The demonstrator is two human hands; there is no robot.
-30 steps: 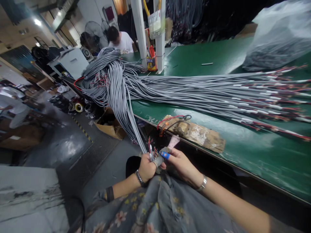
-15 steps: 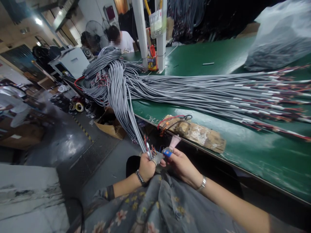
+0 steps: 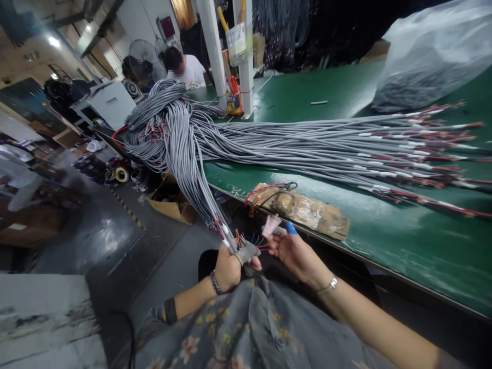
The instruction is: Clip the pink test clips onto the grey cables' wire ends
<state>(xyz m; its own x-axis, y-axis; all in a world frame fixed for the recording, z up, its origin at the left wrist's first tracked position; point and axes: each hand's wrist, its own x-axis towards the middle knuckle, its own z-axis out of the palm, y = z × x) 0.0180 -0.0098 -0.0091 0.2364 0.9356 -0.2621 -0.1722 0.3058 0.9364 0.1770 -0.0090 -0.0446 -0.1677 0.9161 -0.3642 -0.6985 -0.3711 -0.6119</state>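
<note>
My left hand (image 3: pixel 229 267) is closed around the ends of grey cables (image 3: pixel 200 189) that hang down from the green bench, with a grey cot on the thumb. Short coloured wires (image 3: pixel 249 240) fan out of the cable end just above that fist. My right hand (image 3: pixel 295 252) is a little to the right of them, with a blue cot on one fingertip and a pink one on another; its fingers are pinched near the wire tips, and what they hold is too small to see.
A big bundle of grey cables (image 3: pixel 307 148) lies across the green bench (image 3: pixel 403 241). A worn wooden board (image 3: pixel 303 211) with a red lead sits at the bench edge. A plastic bag (image 3: pixel 430 56) lies far right. A cardboard box (image 3: pixel 169 200) stands on the floor. Two people sit far back.
My right hand has moved up and to the right, away from the left fist. The cable end in my left hand has lifted slightly and its wires now spread out.
</note>
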